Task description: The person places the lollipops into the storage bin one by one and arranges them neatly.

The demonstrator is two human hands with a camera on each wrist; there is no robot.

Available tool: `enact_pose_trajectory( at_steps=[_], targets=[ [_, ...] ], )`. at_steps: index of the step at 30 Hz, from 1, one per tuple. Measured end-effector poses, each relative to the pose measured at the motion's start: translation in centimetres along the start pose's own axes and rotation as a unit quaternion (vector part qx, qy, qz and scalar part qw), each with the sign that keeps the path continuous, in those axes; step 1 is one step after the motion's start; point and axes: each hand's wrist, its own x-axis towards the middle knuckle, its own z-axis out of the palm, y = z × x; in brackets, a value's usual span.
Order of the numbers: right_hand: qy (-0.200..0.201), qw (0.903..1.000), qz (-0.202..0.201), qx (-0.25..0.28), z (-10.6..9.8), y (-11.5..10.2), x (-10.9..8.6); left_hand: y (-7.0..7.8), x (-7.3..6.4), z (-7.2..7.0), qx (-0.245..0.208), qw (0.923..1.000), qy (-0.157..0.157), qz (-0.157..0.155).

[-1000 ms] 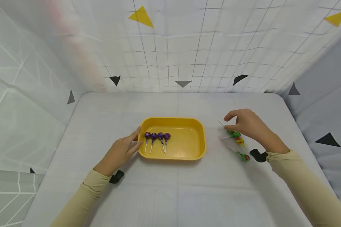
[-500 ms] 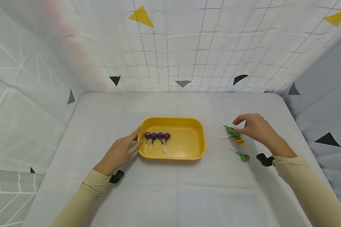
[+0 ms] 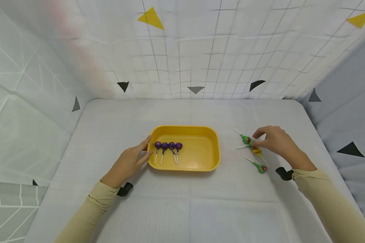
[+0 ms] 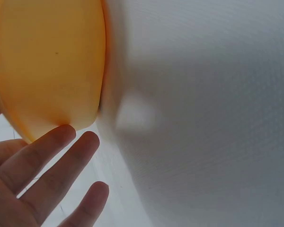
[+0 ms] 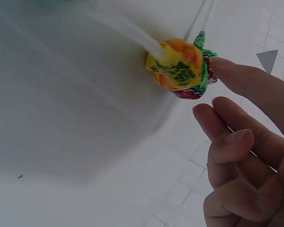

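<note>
My left hand (image 3: 130, 162) holds the left end of a shallow yellow tray (image 3: 200, 168), thumb and index finger at its rim. In the left wrist view other fingers (image 4: 61, 135) lie against the tray's outer wall. Several purple-wrapped lollipops (image 3: 172, 145) line up inside on the left. On the right, my right hand (image 3: 276, 141) is over a loose group of lollipops. Its thumb touches a green-wrapped lollipop (image 5: 212, 71) while the other fingers stay apart, below the candy. A yellow-wrapped lollipop (image 5: 177, 66) lies beside it; another green lollipop (image 3: 246, 139) lies just beyond.
One more green lollipop (image 3: 260, 167) lies closer to the person, apart from the others. A white cloth (image 3: 188, 209) covers the table. White patterned sheets (image 3: 182, 50) hang behind and at both sides.
My right hand has moved right and slightly nearer the person, from the farthest green lollipop to the second green one. The lollipops stay put. My left hand and the tray have not moved.
</note>
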Motion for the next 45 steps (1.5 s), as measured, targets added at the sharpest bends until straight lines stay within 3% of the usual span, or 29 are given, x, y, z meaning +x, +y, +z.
enact_pose_trajectory(
  at_steps=[22, 45],
  targets=[
    [-0.03, 0.9987, 0.04, -0.01, 1.0, 0.3, 0.7, -0.3, 0.1, 0.2, 0.003, 1.0, 0.001, 0.003],
    [-0.023, 0.9996, 0.016, 0.004, 0.3, 0.3, 0.8, -0.3, 0.1, 0.1, 0.008, 1.0, 0.002, 0.003]
  ],
)
